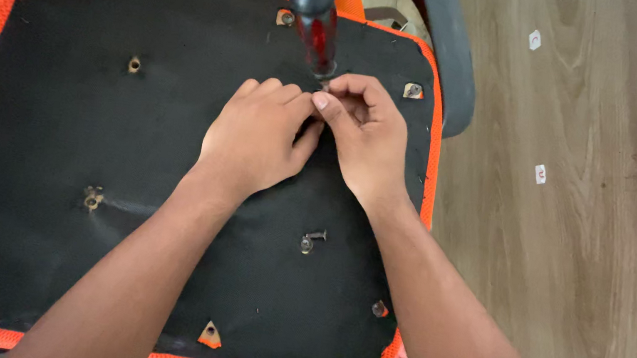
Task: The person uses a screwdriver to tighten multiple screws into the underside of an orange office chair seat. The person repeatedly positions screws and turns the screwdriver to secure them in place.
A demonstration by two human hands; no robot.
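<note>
Head view: hands [313,132] mid-cushion [43,163], screwdriver [315,14] upright.

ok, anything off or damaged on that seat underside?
Yes. A loose screw lies on its side on the black seat base, beside a hole rather than in it. The fabric is cut open in small triangles showing orange, e.g. the front-edge tear. Both hands meet at the screwdriver tip.

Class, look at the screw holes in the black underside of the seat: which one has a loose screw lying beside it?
The hole near the right forearm: a dark screw lies on its side next to it. The other visible holes show no loose screw.
</note>
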